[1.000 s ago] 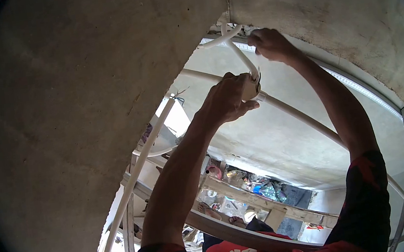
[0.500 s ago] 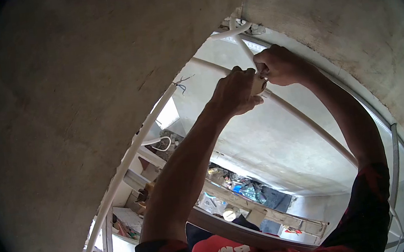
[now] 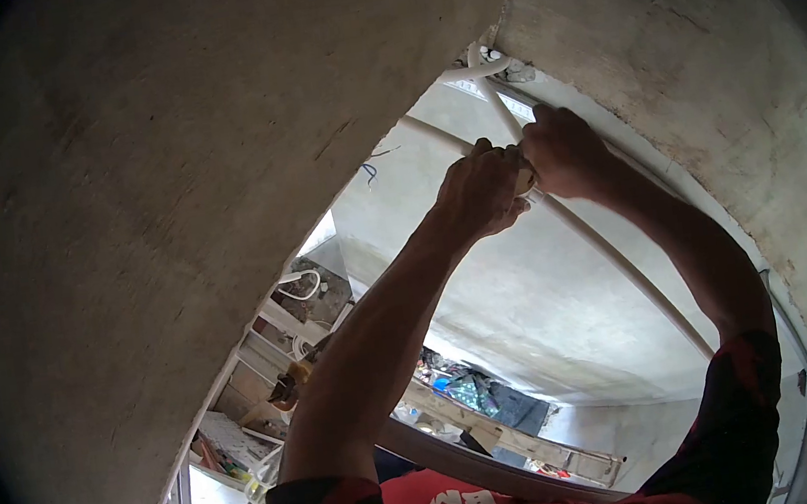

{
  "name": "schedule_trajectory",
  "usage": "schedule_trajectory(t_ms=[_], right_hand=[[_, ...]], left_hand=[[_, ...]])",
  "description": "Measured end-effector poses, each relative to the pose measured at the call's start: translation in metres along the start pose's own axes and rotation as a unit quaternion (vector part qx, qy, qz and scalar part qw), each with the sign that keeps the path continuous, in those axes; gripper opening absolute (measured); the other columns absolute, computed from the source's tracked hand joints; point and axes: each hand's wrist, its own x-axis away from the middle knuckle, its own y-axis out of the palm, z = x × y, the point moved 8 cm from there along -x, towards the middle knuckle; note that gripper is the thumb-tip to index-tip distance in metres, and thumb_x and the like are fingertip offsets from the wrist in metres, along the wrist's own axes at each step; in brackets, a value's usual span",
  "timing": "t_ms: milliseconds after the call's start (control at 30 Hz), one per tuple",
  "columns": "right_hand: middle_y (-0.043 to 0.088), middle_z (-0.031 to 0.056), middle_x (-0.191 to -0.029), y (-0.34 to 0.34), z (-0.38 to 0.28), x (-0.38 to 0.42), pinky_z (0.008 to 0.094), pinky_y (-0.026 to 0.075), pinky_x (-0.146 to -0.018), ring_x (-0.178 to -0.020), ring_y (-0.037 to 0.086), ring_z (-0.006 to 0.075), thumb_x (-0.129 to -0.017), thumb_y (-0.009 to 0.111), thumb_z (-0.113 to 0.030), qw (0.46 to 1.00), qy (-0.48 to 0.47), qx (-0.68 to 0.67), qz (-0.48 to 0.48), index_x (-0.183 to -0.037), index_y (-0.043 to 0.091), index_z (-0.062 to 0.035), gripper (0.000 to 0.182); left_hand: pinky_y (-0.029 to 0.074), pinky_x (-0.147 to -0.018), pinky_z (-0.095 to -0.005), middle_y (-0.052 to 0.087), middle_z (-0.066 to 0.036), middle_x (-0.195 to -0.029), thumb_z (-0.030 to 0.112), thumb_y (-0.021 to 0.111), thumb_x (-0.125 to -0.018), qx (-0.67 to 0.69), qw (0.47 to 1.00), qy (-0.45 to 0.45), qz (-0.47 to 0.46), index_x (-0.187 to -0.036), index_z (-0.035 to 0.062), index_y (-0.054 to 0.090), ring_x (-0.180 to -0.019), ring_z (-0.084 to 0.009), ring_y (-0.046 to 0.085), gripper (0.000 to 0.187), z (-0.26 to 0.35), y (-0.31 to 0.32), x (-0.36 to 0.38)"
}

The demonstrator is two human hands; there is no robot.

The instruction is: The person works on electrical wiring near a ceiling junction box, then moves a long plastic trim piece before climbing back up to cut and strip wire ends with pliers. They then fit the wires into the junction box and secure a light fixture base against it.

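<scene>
My left hand [image 3: 482, 188] is wrapped around a small cream-coloured box [image 3: 525, 180], which looks like a conduit junction box. Only a bit of it shows between my hands. Against its far side, my right hand [image 3: 565, 154] has its fingers curled in; whatever they pinch is hidden. A long white conduit pipe [image 3: 619, 264] runs from the box down to the right. Another length of pipe [image 3: 433, 133] reaches it from the upper left, and a third pipe [image 3: 501, 111] rises behind my right hand.
A rough concrete surface [image 3: 163, 181] fills the left side. Loose blue wire ends [image 3: 370, 169] stick out at its edge. Below are a wooden plank [image 3: 486, 430], dark plastic bags [image 3: 471, 392] and assorted clutter. A metal bar [image 3: 785, 326] stands at the right.
The view has shifted, so the white pipe along the left concrete edge is now mostly hidden. My right hand has moved slightly down and closer against the box; my left hand keeps its hold.
</scene>
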Motion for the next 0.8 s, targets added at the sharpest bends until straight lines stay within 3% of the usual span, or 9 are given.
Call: schedule_trajectory(t_ms=[67, 133, 200, 467, 500, 600, 667, 733, 800], right_hand=[[0.070, 0.0087, -0.087, -0.022, -0.029, 0.014, 0.0412, 0.050, -0.082, -0.101, 0.061, 0.0260, -0.079, 0.072, -0.017, 0.979, -0.053, 0.178, 0.080, -0.083, 0.075, -0.0066, 0.011], [0.066, 0.0055, -0.085, -0.026, -0.029, 0.020, 0.0374, 0.045, -0.082, -0.102, 0.054, 0.0226, -0.080, 0.070, -0.016, 0.979, -0.063, 0.156, 0.118, -0.084, 0.076, -0.0077, 0.010], [0.062, 0.0047, -0.084, -0.030, -0.024, 0.026, 0.0390, 0.045, -0.081, -0.097, 0.054, 0.0242, -0.081, 0.069, -0.014, 0.974, -0.074, 0.053, 0.206, -0.083, 0.076, -0.0072, 0.009], [0.060, 0.0076, -0.082, 0.004, 0.009, 0.028, 0.0412, 0.049, -0.077, -0.085, 0.057, 0.0278, -0.080, 0.071, -0.009, 0.961, 0.036, -0.186, 0.203, -0.083, 0.074, -0.0072, 0.005], [0.061, 0.0068, -0.083, 0.010, 0.012, 0.032, 0.0403, 0.052, -0.080, -0.086, 0.060, 0.0272, -0.081, 0.070, -0.010, 0.953, 0.072, -0.214, 0.202, -0.088, 0.077, -0.0078, 0.010], [0.063, 0.0064, -0.089, -0.004, -0.004, 0.038, 0.0414, 0.052, -0.076, -0.086, 0.061, 0.0257, -0.075, 0.074, -0.011, 0.961, 0.061, -0.120, 0.243, -0.085, 0.074, -0.0074, 0.010], [0.062, 0.0056, -0.094, -0.005, -0.012, 0.037, 0.0404, 0.051, -0.075, -0.090, 0.060, 0.0244, -0.073, 0.074, -0.012, 0.965, 0.045, -0.057, 0.251, -0.084, 0.073, -0.0077, 0.012], [0.061, 0.0048, -0.098, -0.006, -0.019, 0.035, 0.0394, 0.050, -0.075, -0.093, 0.058, 0.0232, -0.071, 0.075, -0.013, 0.966, 0.027, 0.009, 0.257, -0.083, 0.072, -0.0081, 0.013], [0.057, 0.0043, -0.095, -0.019, -0.029, 0.047, 0.0377, 0.046, -0.073, -0.093, 0.054, 0.0227, -0.065, 0.074, -0.010, 0.923, -0.030, 0.018, 0.383, -0.075, 0.063, -0.0075, 0.015]], left_hand=[[0.059, -0.087, -0.0445, 0.070, -0.014, -0.104, 0.027, 0.087, -0.075, -0.048, 0.998, 0.014, 0.032, -0.110, 0.0011, 0.063, -0.107, -0.0318, 0.063, 0.051, 0.001, 0.002, 0.000], [0.059, -0.087, -0.0447, 0.070, -0.014, -0.104, 0.028, 0.087, -0.075, -0.042, 0.999, 0.016, 0.030, -0.110, 0.0007, 0.062, -0.106, -0.0316, 0.063, 0.051, 0.001, 0.001, -0.001], [0.059, -0.087, -0.0449, 0.069, -0.014, -0.104, 0.028, 0.087, -0.076, -0.037, 0.999, 0.015, 0.027, -0.110, 0.0003, 0.062, -0.106, -0.0314, 0.063, 0.051, 0.001, -0.001, 0.001], [0.057, -0.090, -0.0477, 0.071, -0.013, -0.110, 0.031, 0.087, -0.073, -0.048, 0.997, -0.040, -0.037, -0.117, 0.0182, 0.069, -0.111, -0.0332, 0.064, 0.049, -0.002, -0.005, -0.007], [0.055, -0.095, -0.0477, 0.071, -0.017, -0.110, 0.029, 0.086, -0.072, -0.022, 0.995, -0.040, -0.085, -0.120, 0.0135, 0.069, -0.110, -0.0355, 0.065, 0.053, -0.010, 0.001, -0.013], [0.062, -0.075, -0.0404, 0.070, -0.023, -0.110, 0.028, 0.079, -0.081, 0.075, 0.946, -0.117, -0.294, -0.124, 0.0003, 0.064, -0.096, -0.0320, 0.073, 0.053, -0.019, -0.018, -0.032], [0.062, -0.070, -0.0406, 0.072, -0.025, -0.104, 0.018, 0.076, -0.082, 0.181, 0.942, -0.171, -0.224, -0.111, -0.0056, 0.070, -0.090, -0.0352, 0.074, 0.038, -0.057, -0.012, -0.060], [0.062, -0.076, -0.0414, 0.073, -0.023, -0.104, 0.017, 0.075, -0.081, -0.155, 0.966, 0.005, -0.208, -0.106, -0.0040, 0.075, -0.090, -0.0357, 0.074, 0.032, -0.078, 0.015, -0.098], [0.061, -0.079, -0.0411, 0.074, -0.020, -0.108, 0.018, 0.077, -0.080, -0.113, 0.944, -0.200, -0.235, -0.101, -0.0018, 0.077, -0.091, -0.0359, 0.074, 0.029, -0.057, 0.004, -0.092]])
